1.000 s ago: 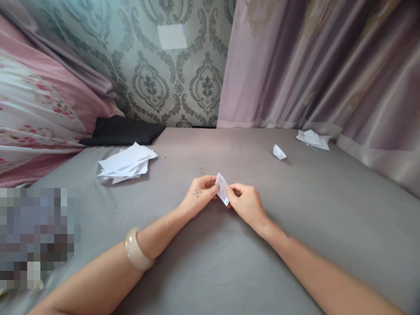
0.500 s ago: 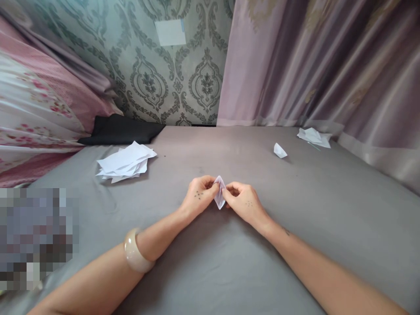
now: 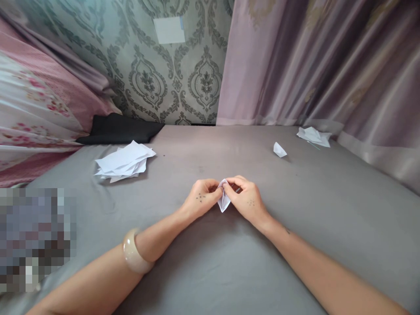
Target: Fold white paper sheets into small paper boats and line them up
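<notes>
Holds a folded white paper over the gray sheet, pinched in the closed grip of left hand and right hand. Looks light, thin and easily crushed, crisp at the folds; best taken lightly at opposite side edges, between thumb and fingertips.

folded paper turned, thumbs closer together

A white rectangle marks the patterned wall facing you, as mauve curtains drape the far right, pink floral fabric fills your left and black cloth lies far left
</notes>
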Motion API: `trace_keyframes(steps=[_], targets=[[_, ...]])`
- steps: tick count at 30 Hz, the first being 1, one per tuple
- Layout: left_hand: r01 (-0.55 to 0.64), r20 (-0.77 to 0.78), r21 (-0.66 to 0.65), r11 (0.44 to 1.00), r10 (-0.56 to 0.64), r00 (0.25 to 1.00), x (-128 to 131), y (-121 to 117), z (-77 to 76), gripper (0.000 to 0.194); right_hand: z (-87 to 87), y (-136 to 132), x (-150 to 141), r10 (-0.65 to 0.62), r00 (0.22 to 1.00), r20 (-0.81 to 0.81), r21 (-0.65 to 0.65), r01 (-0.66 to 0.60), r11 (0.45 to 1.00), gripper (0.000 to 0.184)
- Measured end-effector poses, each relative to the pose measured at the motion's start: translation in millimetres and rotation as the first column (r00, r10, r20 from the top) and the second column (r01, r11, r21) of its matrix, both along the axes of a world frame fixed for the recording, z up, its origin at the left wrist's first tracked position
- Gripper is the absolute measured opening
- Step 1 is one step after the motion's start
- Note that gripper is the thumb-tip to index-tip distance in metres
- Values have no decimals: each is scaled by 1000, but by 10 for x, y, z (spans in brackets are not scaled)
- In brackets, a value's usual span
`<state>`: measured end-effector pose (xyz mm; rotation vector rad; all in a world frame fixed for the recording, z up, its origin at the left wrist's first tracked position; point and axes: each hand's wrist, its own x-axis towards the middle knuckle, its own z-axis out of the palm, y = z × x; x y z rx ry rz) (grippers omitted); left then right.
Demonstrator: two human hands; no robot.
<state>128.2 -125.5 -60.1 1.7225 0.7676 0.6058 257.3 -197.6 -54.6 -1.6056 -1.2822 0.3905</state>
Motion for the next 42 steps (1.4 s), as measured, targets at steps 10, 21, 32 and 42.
trace_keyframes(steps=[10,21,32,42], targets=[[20,-34,51,999,-19,999,-2,-3,7,30,-23,-17,8,28,1000,2,-20,-28,999,20],[-37,-159,288,957,85,984,12,-112,91,26,-36,2,2,10,1000,-6,-30,-10,999,17],[-48,-144,252,966,87,986,-6,-78,74,30,-38,-2,12,24,999,-36,-6,-24,1000,17],[-101,-111,437,894,165,980,-24,-64,88,18,-15,2,21,128,979,-157,87,-115,990,16]])
